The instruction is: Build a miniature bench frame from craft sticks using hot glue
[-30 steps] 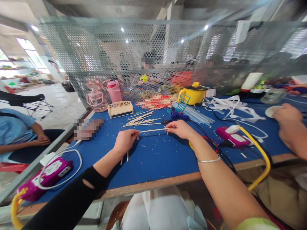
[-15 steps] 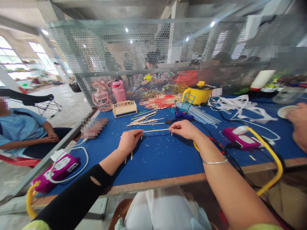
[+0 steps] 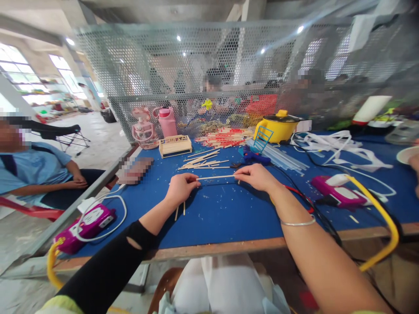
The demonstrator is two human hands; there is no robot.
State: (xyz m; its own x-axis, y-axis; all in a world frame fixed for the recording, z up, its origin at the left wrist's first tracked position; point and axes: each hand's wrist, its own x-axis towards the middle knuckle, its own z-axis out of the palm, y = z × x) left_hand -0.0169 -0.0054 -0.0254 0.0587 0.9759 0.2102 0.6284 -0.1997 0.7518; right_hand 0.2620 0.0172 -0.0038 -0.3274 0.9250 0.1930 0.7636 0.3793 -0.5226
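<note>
A thin wooden stick (image 3: 216, 177) spans the space between my two hands, held nearly level just over the blue table mat. My left hand (image 3: 181, 188) pinches its left end between thumb and fingers. At the other end, my right hand (image 3: 257, 176) pinches it the same way. Short stick pieces (image 3: 183, 208) poke out below my left wrist, and a small stub shows under my right fingertips. Beyond the hands lies a loose pile of wooden sticks (image 3: 204, 161). A small frame built of sticks (image 3: 175, 146) stands farther back on the left.
A blue glue gun (image 3: 255, 156) and clear glue sticks (image 3: 283, 158) lie beyond my right hand. Farther back are red-tipped sticks (image 3: 225, 138), a yellow pot (image 3: 278, 128) and a pink bottle (image 3: 167, 122). Purple power strips (image 3: 87, 229) with cables flank both sides. A person (image 3: 42, 174) sits at left.
The view has shifted slightly, so the table's things appear farther right. Both hands keep their pinch on the stick. Another person's hand at the right edge is now mostly out of view.
</note>
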